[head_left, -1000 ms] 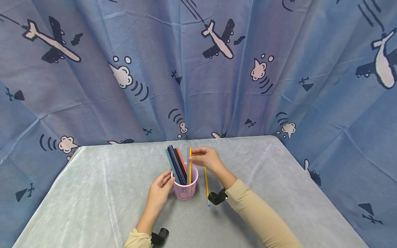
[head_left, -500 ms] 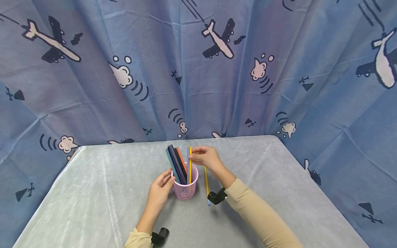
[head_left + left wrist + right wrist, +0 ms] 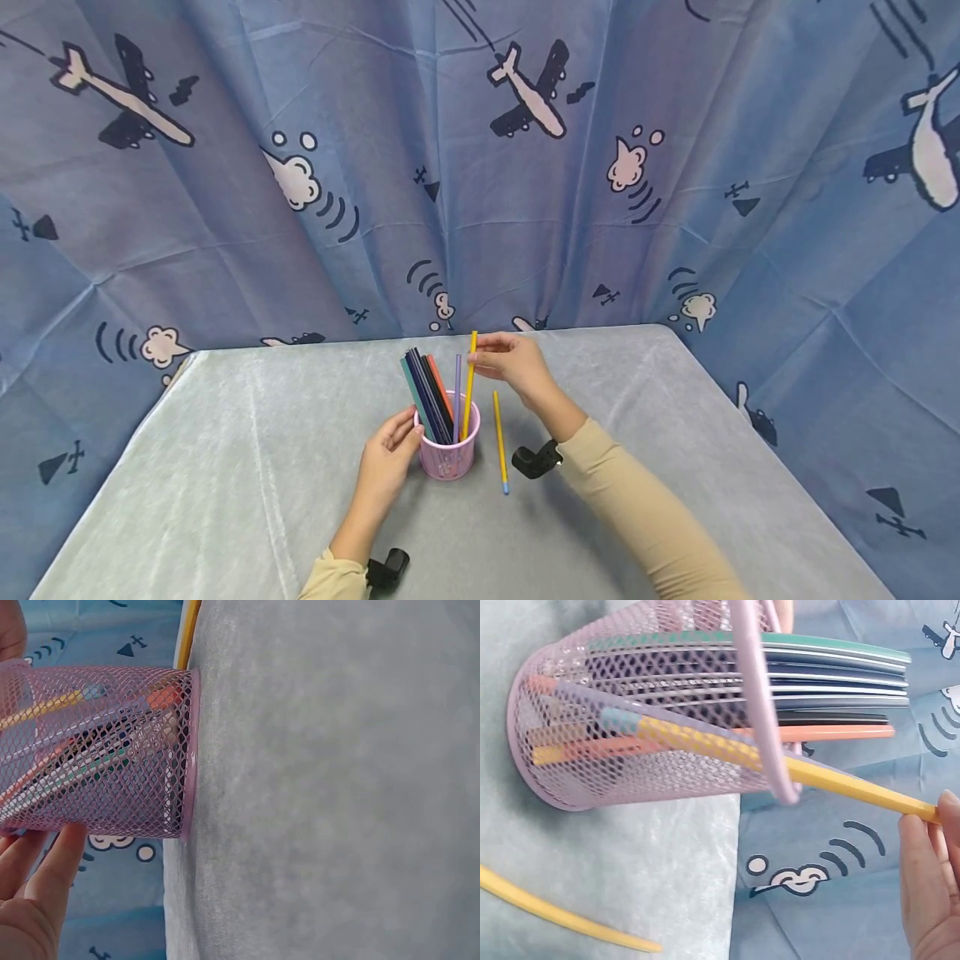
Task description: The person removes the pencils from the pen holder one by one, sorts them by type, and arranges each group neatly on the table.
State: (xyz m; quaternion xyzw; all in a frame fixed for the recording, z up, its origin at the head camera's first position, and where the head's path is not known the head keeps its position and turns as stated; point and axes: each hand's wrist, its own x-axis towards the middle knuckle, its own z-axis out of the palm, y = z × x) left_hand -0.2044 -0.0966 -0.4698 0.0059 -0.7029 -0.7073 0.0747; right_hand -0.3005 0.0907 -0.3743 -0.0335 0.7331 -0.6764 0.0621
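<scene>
A pink mesh pen holder (image 3: 447, 463) stands upright on the table, with several dark, teal and orange sticks (image 3: 840, 682) and a purple one (image 3: 457, 392) leaning in it. My left hand (image 3: 385, 468) holds the holder at its left side, thumb in front and fingers behind. Beyond the right rim, my right hand (image 3: 517, 365) pinches a yellow pencil (image 3: 470, 379) near its upper end. The pencil slants, its blue end (image 3: 620, 720) inside the mesh and raised off the bottom. A second yellow pencil (image 3: 500, 442) lies on the table right of the holder.
The grey cloth-covered table (image 3: 225, 467) runs back to a blue curtain (image 3: 390, 167) printed with airplanes. A black wrist camera (image 3: 537, 459) sits on the right wrist and another black camera (image 3: 387, 569) on the left.
My right hand has moved up and slightly right, drawing the yellow pencil partly up and away from the purple stick. The left hand and the holder have stayed in place.
</scene>
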